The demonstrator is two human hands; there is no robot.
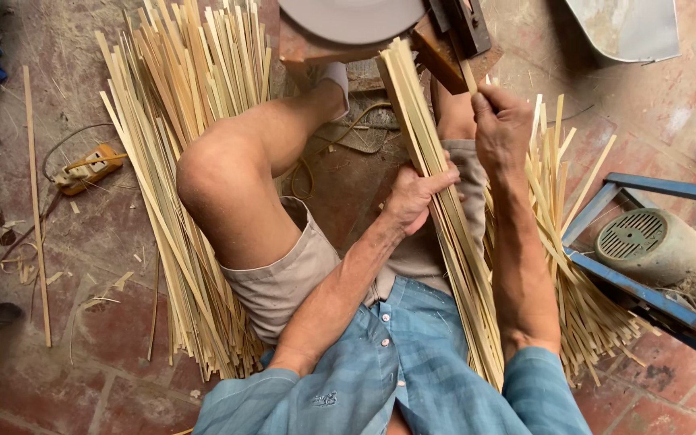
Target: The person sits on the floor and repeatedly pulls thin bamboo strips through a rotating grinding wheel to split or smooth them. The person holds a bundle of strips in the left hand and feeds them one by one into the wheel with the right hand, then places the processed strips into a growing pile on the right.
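Observation:
I sit on a brick floor with a bundle of long pale bamboo strips [437,185] lying across my lap, between my knees. My left hand [414,196] grips this bundle from the left, fingers wrapped over it. My right hand [499,122] is higher up, closed around a single thin strip [470,80] near the bundle's far end. The far end of the bundle rests against a wooden and metal fixture [453,36].
A large pile of bamboo strips [179,113] lies at my left leg, another pile [573,266] at my right. A blue metal frame with a grey motor [646,242] stands right. An orange plug socket [90,167] and one loose long strip [36,209] lie left.

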